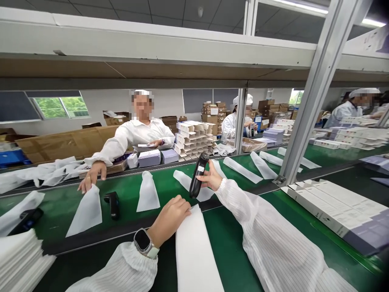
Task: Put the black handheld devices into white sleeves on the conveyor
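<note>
My right hand (212, 177) grips a black handheld device (198, 178) with a small white label, held upright above the near edge of the green belt. My left hand (172, 217), with a watch at its wrist, has its fingers bent together over the top end of a long white foam sleeve (197, 251). That sleeve lies lengthwise in front of me, perhaps on top of others. Just behind the device, another white sleeve (182, 180) lies on the belt. A second black device (113, 205) rests on the belt to the left.
Across the belt (127, 182), a co-worker's hand (94, 176) touches a white sleeve (86, 211). A sleeve stack (21, 259) stands at lower left. Flat cartons (340, 211) lie at right, beside a slanted metal post (316, 89). A shelf (152, 44) crosses overhead.
</note>
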`<action>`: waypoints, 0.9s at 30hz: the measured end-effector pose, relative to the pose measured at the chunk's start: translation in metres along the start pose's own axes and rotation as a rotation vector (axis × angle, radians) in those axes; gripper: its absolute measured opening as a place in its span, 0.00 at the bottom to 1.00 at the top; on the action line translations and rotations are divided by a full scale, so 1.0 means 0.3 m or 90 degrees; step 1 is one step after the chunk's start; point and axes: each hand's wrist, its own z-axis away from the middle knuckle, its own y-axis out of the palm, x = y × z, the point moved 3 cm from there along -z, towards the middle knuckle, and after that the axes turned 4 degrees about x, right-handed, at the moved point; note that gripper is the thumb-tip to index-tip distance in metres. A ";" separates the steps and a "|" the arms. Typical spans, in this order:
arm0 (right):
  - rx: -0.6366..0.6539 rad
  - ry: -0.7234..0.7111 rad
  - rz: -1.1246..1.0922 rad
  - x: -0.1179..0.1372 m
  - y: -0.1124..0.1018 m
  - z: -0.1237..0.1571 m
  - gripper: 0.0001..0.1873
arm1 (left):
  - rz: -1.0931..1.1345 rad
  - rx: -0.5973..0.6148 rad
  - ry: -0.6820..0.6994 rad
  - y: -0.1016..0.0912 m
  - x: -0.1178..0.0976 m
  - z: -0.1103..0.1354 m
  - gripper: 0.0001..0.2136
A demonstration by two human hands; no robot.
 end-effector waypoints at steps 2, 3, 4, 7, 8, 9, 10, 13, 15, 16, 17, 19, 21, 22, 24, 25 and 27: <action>0.010 0.004 0.014 -0.009 0.007 0.003 0.47 | -0.063 -0.025 0.012 -0.002 0.002 0.003 0.08; 0.015 0.007 0.018 -0.014 0.011 0.004 0.47 | -0.085 -0.038 0.015 -0.004 0.004 0.005 0.09; 0.021 0.010 0.022 -0.020 0.016 0.005 0.46 | -0.100 -0.050 0.015 -0.007 0.006 0.006 0.09; 0.039 0.025 0.039 -0.034 0.032 0.010 0.46 | -0.097 -0.069 -0.004 -0.015 0.014 0.009 0.12; 0.043 0.032 0.050 -0.037 0.036 0.011 0.46 | -0.082 -0.071 -0.013 -0.017 0.015 0.009 0.13; 0.046 0.038 0.063 -0.038 0.041 0.013 0.46 | -0.062 -0.074 -0.023 -0.020 0.016 0.008 0.13; 0.047 0.042 0.076 -0.038 0.045 0.015 0.46 | -0.036 -0.077 -0.033 -0.022 0.017 0.007 0.14; 0.049 0.062 0.107 -0.037 0.060 0.020 0.44 | 0.069 -0.093 -0.077 -0.032 0.018 0.002 0.15; 0.051 0.084 0.128 -0.041 0.070 0.022 0.37 | 0.149 -0.117 -0.127 -0.044 0.023 -0.003 0.15; 0.061 0.091 0.144 -0.043 0.075 0.024 0.34 | 0.189 -0.136 -0.157 -0.054 0.027 -0.004 0.15; 0.081 0.094 0.160 -0.046 0.081 0.025 0.29 | 0.227 -0.160 -0.187 -0.065 0.031 -0.006 0.15; 0.164 0.111 0.172 -0.053 0.095 0.030 0.23 | 0.294 -0.197 -0.226 -0.093 0.034 -0.007 0.14; 0.280 0.160 0.137 -0.060 0.109 0.044 0.24 | 0.347 -0.231 -0.239 -0.126 0.031 -0.006 0.14; 0.333 0.185 0.101 -0.060 0.117 0.056 0.26 | 0.369 -0.247 -0.242 -0.143 0.027 -0.005 0.14; 0.407 0.208 0.013 -0.055 0.134 0.087 0.30 | 0.404 -0.280 -0.247 -0.174 0.018 0.000 0.13; 0.428 0.207 -0.028 -0.054 0.146 0.106 0.32 | 0.419 -0.296 -0.250 -0.186 0.013 0.002 0.13; 0.436 0.208 -0.071 -0.063 0.178 0.147 0.39 | 0.443 -0.315 -0.254 -0.199 0.007 0.004 0.13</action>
